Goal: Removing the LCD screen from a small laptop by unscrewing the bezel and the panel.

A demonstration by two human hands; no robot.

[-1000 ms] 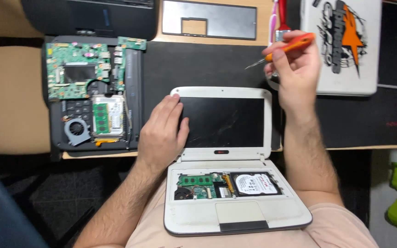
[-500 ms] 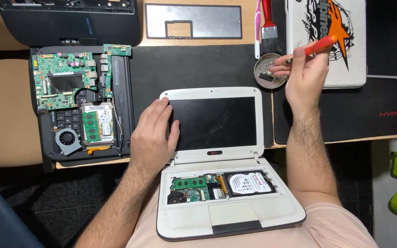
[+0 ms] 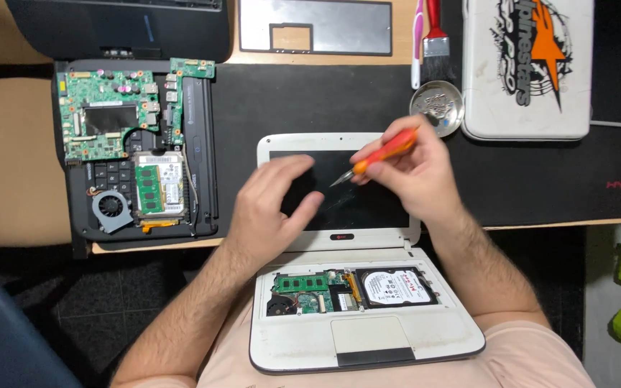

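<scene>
A white laptop (image 3: 357, 316) lay opened on the person's lap, insides exposed. The right hand (image 3: 415, 169) pinched an orange screwdriver (image 3: 375, 155), its long axis slanting down-left, tip aimed toward the left hand (image 3: 271, 208), which hovered spread just beside it over the dark screen (image 3: 368, 205).

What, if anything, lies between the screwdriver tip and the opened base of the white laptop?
The left hand hovers over the screen beside the tip of the orange screwdriver, which the right hand holds. Between the tip and the exposed base lie only the dark screen and the hinge edge; nothing visible covers the base itself.
</scene>
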